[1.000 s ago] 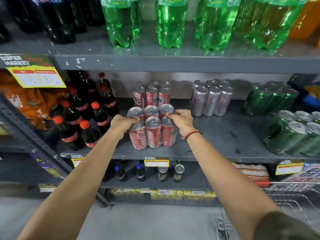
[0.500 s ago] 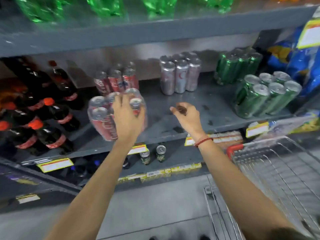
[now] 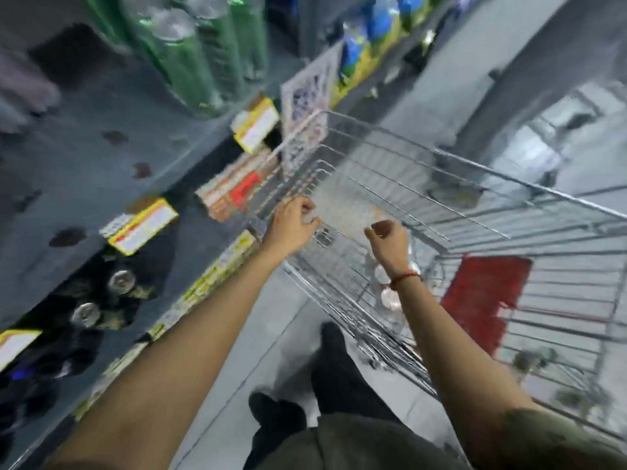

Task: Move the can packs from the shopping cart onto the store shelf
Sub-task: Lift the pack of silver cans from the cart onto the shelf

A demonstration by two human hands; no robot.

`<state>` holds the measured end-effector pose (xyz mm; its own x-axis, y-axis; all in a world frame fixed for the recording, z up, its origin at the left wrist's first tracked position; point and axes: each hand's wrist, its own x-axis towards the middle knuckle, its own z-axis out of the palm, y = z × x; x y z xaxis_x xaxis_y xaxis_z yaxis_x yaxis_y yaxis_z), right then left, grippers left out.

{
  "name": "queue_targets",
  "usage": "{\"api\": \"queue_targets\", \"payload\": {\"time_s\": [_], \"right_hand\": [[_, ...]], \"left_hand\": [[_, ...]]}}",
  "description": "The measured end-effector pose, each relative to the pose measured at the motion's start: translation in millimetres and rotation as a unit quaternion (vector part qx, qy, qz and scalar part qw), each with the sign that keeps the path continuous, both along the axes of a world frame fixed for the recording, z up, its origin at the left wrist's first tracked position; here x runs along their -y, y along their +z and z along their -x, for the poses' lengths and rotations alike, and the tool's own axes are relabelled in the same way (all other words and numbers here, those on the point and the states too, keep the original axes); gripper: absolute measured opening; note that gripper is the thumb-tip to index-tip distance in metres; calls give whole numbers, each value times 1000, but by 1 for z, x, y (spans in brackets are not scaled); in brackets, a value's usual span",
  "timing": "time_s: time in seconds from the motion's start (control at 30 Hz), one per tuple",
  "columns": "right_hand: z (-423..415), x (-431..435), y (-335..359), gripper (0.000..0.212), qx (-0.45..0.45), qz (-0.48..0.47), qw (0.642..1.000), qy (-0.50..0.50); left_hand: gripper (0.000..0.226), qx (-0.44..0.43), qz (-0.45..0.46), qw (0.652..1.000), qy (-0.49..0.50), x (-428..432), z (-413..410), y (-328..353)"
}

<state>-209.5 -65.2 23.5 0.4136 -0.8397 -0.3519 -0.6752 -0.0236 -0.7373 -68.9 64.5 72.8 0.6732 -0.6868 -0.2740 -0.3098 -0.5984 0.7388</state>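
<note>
The view is blurred and turned down onto the wire shopping cart [image 3: 441, 154] at the right. My left hand [image 3: 291, 225] hovers at the cart's near-left rim, fingers loosely curled and holding nothing. My right hand [image 3: 386, 242] hangs over the inside of the basket, also with nothing in it. Under my right wrist, silver can tops of a can pack [image 3: 386, 295] show in the cart, mostly hidden by the wrist and wires. The grey store shelf [image 3: 84, 147] runs along the left, with a pack of green cans [image 3: 190, 62] standing on it.
Yellow price tags [image 3: 142, 225] line the shelf edge. Dark cans [image 3: 118, 283] stand on the lower shelf. A red flap [image 3: 485, 300] lies at the cart's near end. Blue and yellow bags [image 3: 373, 35] sit further along. My legs [image 3: 325, 368] stand between shelf and cart.
Both hands have let go of the red can pack on the shelf and swung right and down to the cart. The view turned from the shelf to the cart.
</note>
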Motion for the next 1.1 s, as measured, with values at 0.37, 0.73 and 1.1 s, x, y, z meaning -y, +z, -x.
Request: {"api": "queue_targets", "payload": {"time_s": [0.37, 0.73, 1.1], "right_hand": [[124, 25, -90, 80, -175, -233, 870, -398], [110, 13, -111, 66, 35, -344, 770, -535], [87, 32, -62, 41, -4, -335, 849, -408]], "left_hand": [[49, -86, -191, 961, -182, 133, 81, -115], [53, -120, -250, 925, -258, 176, 98, -155], [25, -210, -53, 976, -33, 191, 34, -64]]}}
